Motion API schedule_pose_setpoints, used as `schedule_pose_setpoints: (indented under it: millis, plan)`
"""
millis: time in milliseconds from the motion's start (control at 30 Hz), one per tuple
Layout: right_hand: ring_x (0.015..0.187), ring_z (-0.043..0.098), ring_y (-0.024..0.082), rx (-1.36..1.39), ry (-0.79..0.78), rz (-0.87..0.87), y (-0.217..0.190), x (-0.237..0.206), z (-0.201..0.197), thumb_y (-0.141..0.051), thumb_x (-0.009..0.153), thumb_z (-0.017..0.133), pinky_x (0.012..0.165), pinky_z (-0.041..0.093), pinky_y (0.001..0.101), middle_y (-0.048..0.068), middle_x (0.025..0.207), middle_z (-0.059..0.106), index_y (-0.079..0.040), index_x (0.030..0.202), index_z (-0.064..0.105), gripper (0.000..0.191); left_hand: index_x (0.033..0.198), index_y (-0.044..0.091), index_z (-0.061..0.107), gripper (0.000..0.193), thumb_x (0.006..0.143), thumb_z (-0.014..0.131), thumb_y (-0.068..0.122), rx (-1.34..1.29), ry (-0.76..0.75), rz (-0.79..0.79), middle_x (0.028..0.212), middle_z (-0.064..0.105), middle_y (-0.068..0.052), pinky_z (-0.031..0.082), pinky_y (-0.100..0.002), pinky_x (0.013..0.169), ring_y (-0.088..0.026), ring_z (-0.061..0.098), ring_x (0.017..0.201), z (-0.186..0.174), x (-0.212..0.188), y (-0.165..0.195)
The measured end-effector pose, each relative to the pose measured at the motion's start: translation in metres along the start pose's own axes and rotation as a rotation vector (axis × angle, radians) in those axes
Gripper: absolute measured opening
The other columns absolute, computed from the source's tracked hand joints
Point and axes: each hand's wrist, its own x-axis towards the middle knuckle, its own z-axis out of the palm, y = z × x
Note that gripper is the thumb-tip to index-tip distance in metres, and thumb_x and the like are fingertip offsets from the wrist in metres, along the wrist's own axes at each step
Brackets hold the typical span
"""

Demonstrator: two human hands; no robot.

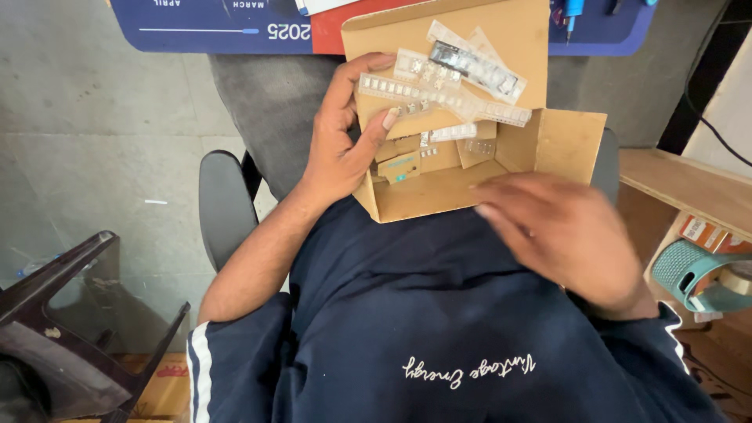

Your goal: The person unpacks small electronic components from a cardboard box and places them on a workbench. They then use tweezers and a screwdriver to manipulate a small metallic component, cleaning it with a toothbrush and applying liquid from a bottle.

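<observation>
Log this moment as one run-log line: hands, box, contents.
left hand: grips cardboard box edge, thumb on clear component strips | right hand: blurred, at box front, holds nothing visible | box: open, on lap

a person in a dark blue sweatshirt (439, 313) is sitting with an open cardboard box (439, 196) resting on the lap. the left hand (345, 141) is gripping the box's left wall, with its thumb pressing clear plastic component strips (462, 78) against the raised lid flap. the right hand (564, 235), blurred, is hovering just beside the box's front right corner, fingers loosely spread. small cardboard pieces are lying inside the box. a teal tape dispenser (697, 274) is sitting on a wooden shelf to the right.
</observation>
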Motion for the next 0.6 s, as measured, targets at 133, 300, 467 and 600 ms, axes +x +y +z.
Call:
schedule_pose_setpoints:
  millis: [133,300,467,600]
  plan:
    - [0.116,0.065,0.037,-0.270,-0.116,0.024,0.008,0.008,0.041,-0.043,0.096,0.062,0.093,0.055,0.0425,0.021,0.137,0.063,-0.002,0.137,0.060,0.058,0.151,0.005,0.039,0.042,0.114,0.058,-0.001,-0.011,0.004,0.025,0.144,0.053,-0.007,0.048,-0.027,0.114,-0.012,0.058,0.132,0.002,-0.002,-0.003]
    - [0.129,0.057,0.038,-0.403,-0.199,0.015,0.012,0.015,0.057,-0.061,0.094,0.052,0.092,0.055,0.0409,0.024,0.143,0.056,-0.003,0.146,0.050,0.078,0.151,0.005,0.039,0.042,0.114,0.058,-0.001,0.008,0.001,0.030,0.145,0.052,-0.006,0.048,-0.028,0.114,-0.012,0.057,0.132,0.003,-0.005,-0.003]
    - [0.115,0.062,0.038,-0.367,-0.365,0.043,0.000,0.018,0.053,-0.067,0.089,0.051,0.085,0.057,0.0421,0.026,0.147,0.051,-0.007,0.145,0.051,0.082,0.152,0.005,0.039,0.043,0.114,0.058,0.000,-0.015,-0.002,0.014,0.142,0.056,-0.007,0.049,-0.027,0.113,-0.011,0.059,0.130,0.003,-0.005,-0.002]
    - [0.120,0.062,0.038,-0.282,-0.357,-0.044,-0.006,0.018,0.049,-0.066,0.088,0.054,0.080,0.058,0.0414,0.024,0.144,0.054,-0.005,0.138,0.055,0.078,0.152,0.006,0.038,0.042,0.115,0.057,0.000,-0.023,-0.005,0.018,0.142,0.055,-0.007,0.049,-0.027,0.113,-0.011,0.058,0.131,0.003,-0.005,-0.003]
